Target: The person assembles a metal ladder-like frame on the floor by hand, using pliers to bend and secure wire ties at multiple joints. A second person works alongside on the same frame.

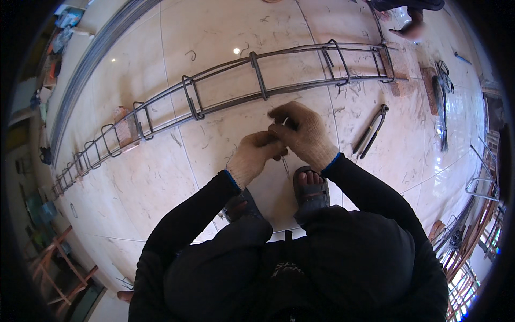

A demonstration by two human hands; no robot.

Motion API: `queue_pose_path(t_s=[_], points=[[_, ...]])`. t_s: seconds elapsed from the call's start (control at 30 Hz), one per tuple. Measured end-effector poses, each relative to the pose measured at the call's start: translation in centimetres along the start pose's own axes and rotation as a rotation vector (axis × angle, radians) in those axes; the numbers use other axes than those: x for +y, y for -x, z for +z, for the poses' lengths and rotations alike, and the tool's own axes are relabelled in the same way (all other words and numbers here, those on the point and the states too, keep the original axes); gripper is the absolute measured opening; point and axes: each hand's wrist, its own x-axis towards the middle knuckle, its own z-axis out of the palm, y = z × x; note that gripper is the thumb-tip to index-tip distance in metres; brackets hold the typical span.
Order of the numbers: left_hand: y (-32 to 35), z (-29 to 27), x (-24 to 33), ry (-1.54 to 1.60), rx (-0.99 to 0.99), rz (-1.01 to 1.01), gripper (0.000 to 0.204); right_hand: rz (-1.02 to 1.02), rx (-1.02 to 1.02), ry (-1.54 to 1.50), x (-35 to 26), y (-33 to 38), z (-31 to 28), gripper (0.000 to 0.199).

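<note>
Dark trousers (354, 241) fill the lower edge. Left hand (248, 161) and right hand (310, 137) meet, fingers half curled; what they hold, I cannot tell. Just beyond, the steel frame (258, 75) lies over bricks (126, 127), with tiled floor (145, 188) giving room on both sides.

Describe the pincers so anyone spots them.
Find the long rebar cage crossing the tiled floor. Below its right end, right of the gloved right hand, lie the pincers. Unlike the cage, they're a small V-shape opening toward the person.
</note>
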Motion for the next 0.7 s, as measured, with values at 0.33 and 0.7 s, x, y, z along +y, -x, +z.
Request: queue_pose_path(t_s=[0.33, 0.7], points=[[-3.7, -0.7, -0.8, 0.001, 0.103, 0.051, 0.042, 0.896, -0.33, -0.831, 1.7, 2.5, 0.1, 0.036], [-7.8, -1.9, -2.8, 0.188, -0.205, -0.201, 0.052, 0.851, -0.233, -0.76, 5.6, 3.0, 0.4, 0.025]])
